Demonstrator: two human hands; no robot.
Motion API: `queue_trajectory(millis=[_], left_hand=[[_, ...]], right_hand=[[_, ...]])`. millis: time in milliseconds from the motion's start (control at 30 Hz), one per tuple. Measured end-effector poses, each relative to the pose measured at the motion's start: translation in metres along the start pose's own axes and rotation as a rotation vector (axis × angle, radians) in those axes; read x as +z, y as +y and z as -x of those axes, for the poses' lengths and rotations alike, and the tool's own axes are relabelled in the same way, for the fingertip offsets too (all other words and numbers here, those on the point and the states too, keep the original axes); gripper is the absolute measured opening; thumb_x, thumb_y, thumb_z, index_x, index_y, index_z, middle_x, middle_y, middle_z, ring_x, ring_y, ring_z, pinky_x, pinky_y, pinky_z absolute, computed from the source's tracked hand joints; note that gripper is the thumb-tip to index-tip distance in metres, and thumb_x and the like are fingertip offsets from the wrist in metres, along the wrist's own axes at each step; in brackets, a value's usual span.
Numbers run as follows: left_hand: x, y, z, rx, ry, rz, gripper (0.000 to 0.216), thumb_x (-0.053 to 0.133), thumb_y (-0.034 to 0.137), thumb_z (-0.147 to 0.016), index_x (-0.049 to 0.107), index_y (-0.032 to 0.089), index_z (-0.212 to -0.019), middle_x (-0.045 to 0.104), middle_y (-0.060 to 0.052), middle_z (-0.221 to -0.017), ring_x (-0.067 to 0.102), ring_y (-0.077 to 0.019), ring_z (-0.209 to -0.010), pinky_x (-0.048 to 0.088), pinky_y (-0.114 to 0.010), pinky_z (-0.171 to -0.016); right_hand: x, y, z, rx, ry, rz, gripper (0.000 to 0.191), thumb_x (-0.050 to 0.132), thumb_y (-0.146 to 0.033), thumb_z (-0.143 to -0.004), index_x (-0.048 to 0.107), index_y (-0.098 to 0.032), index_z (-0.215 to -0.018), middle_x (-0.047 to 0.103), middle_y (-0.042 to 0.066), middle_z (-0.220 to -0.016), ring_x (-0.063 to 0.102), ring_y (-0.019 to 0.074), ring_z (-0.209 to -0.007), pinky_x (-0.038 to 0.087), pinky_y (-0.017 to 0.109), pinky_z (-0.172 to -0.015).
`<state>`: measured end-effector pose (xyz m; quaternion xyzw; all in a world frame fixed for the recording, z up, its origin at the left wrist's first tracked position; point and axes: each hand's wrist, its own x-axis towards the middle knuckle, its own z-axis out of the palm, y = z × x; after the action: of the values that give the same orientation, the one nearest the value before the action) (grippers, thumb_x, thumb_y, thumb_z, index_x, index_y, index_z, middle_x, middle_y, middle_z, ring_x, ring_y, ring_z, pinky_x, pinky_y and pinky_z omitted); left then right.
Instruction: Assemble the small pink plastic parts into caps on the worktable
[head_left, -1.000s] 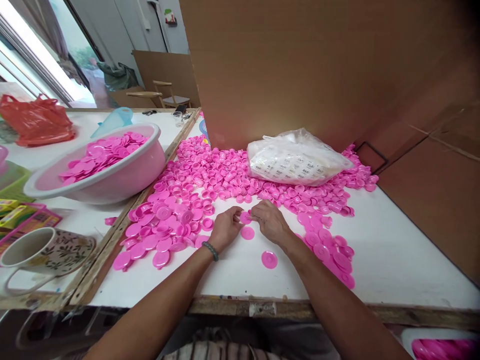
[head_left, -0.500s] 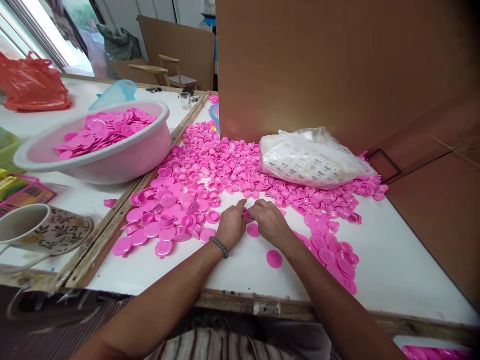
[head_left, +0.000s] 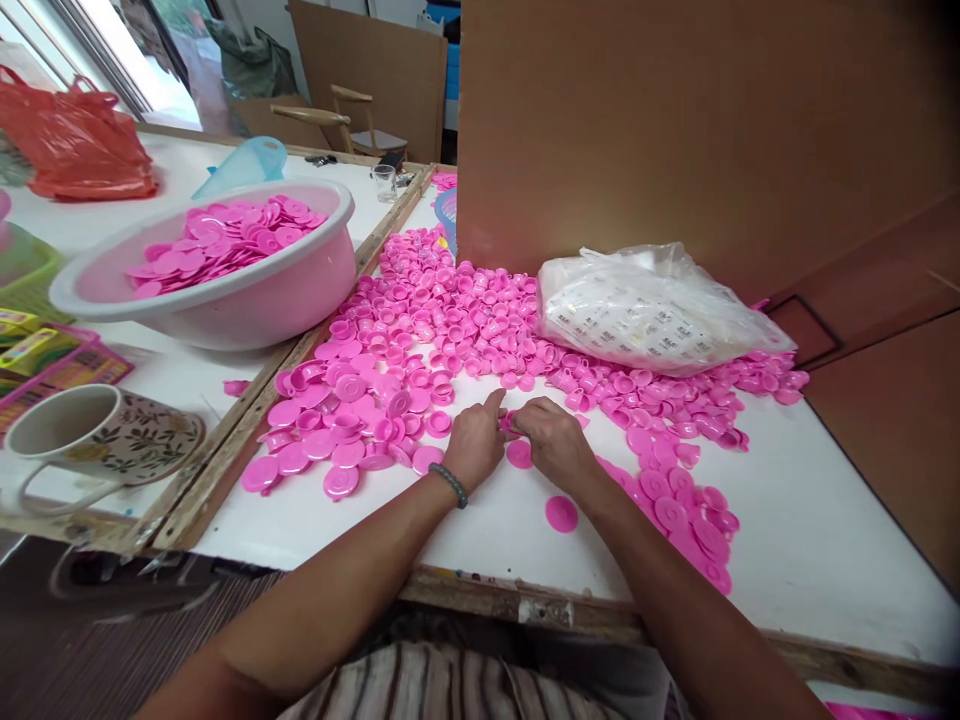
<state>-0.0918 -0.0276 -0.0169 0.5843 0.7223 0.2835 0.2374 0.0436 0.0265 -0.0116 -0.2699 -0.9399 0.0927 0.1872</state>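
Observation:
My left hand (head_left: pixel 474 446) and my right hand (head_left: pixel 553 438) meet over the white table (head_left: pixel 480 520), fingers pinched together on one small pink plastic piece (head_left: pixel 508 421) between them. A beaded bracelet (head_left: pixel 449 483) circles my left wrist. A flat pink disc (head_left: pixel 519 453) lies just below the hands and another pink disc (head_left: pixel 561 513) lies nearer the table's front edge. A wide spread of pink caps and discs (head_left: pixel 420 340) covers the table behind and to both sides of the hands.
A pink basin (head_left: pixel 225 290) full of pink discs stands on the left table. A clear bag of small white items (head_left: pixel 645 310) rests against a cardboard wall (head_left: pixel 675 130). A floral mug (head_left: pixel 97 440), a red plastic bag (head_left: pixel 75 140), a small glass (head_left: pixel 385 183) and chairs sit around.
The view has shifted, so everything sits slightly right and higher in the frame. Both hands stay together, still pinching the small pink piece.

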Motion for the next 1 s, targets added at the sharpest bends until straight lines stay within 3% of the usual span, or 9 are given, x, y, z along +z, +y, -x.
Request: queue_trajectory(millis=[233,333,433,533,633,733,867,1000], left_hand=[[0.002,-0.003,0.000,0.039,-0.021,-0.010,0.054,0.056,0.011,-0.075,0.041,0.017,-0.127,0.065,-0.008,-0.094,0.061,-0.0185,-0.086,0.046,-0.026,-0.072],[0.000,-0.004,0.000,0.058,-0.009,0.023,0.055,0.058,0.010,-0.073,0.044,0.019,-0.125,0.064,-0.007,-0.099,0.060,-0.0179,-0.089,0.046,-0.026,-0.074],[-0.005,-0.005,-0.001,0.078,0.030,0.109,0.044,0.063,0.015,-0.072,0.052,0.021,-0.114,0.064,-0.006,-0.099,0.059,-0.0175,-0.090,0.046,-0.026,-0.075],[-0.010,-0.002,-0.001,0.087,0.035,0.183,0.021,0.063,0.025,-0.073,0.061,0.020,-0.093,0.065,-0.002,-0.083,0.060,-0.0153,-0.077,0.045,-0.024,-0.066],[-0.011,0.002,-0.001,0.098,-0.016,0.262,0.014,0.060,0.029,-0.074,0.061,0.019,-0.084,0.063,0.001,-0.070,0.058,-0.0121,-0.065,0.042,-0.020,-0.057],[-0.008,0.004,-0.005,0.034,-0.036,0.358,0.016,0.061,0.030,-0.073,0.059,0.017,-0.083,0.060,0.003,-0.062,0.055,-0.0100,-0.057,0.039,-0.019,-0.051],[-0.004,0.006,-0.012,-0.212,-0.100,0.562,0.020,0.065,0.025,-0.069,0.053,0.014,-0.081,0.054,0.005,-0.050,0.050,-0.0085,-0.042,0.038,-0.018,-0.042],[-0.004,0.009,-0.017,-0.396,-0.139,0.755,0.020,0.065,0.014,-0.069,0.048,0.013,-0.081,0.056,0.004,-0.048,0.053,-0.0092,-0.040,0.045,-0.020,-0.043]], right_hand=[[0.006,-0.004,0.001,-0.030,0.008,0.083,0.030,0.037,0.004,-0.077,0.057,-0.016,-0.067,0.058,0.005,-0.070,0.047,0.0165,-0.077,0.035,0.027,-0.065],[0.008,-0.001,0.003,0.031,0.052,0.001,0.028,0.039,0.001,-0.078,0.058,-0.016,-0.069,0.060,0.005,-0.072,0.050,0.0167,-0.079,0.038,0.027,-0.066],[0.004,0.003,0.004,0.244,0.116,-0.260,0.019,0.045,-0.011,-0.081,0.060,-0.018,-0.072,0.062,0.003,-0.074,0.053,0.0159,-0.077,0.042,0.026,-0.065],[-0.002,0.006,0.003,0.511,0.098,-0.677,0.013,0.048,-0.026,-0.082,0.057,-0.018,-0.075,0.061,0.000,-0.069,0.056,0.0137,-0.066,0.045,0.026,-0.062],[-0.005,0.008,0.001,0.626,0.052,-0.932,0.016,0.050,-0.033,-0.080,0.053,-0.018,-0.075,0.055,-0.003,-0.061,0.055,0.0122,-0.057,0.047,0.026,-0.057],[-0.008,0.012,0.001,0.590,0.063,-0.805,0.019,0.047,-0.034,-0.083,0.056,-0.018,-0.078,0.057,-0.002,-0.065,0.056,0.0124,-0.059,0.045,0.025,-0.057],[-0.011,0.017,0.004,0.345,0.079,-0.461,0.018,0.052,-0.030,-0.083,0.064,-0.021,-0.094,0.062,0.003,-0.088,0.056,0.0156,-0.080,0.044,0.029,-0.070],[-0.010,0.017,0.007,0.182,-0.003,-0.295,0.014,0.062,-0.025,-0.078,0.067,-0.024,-0.091,0.062,0.003,-0.088,0.051,0.0166,-0.084,0.042,0.028,-0.069]])
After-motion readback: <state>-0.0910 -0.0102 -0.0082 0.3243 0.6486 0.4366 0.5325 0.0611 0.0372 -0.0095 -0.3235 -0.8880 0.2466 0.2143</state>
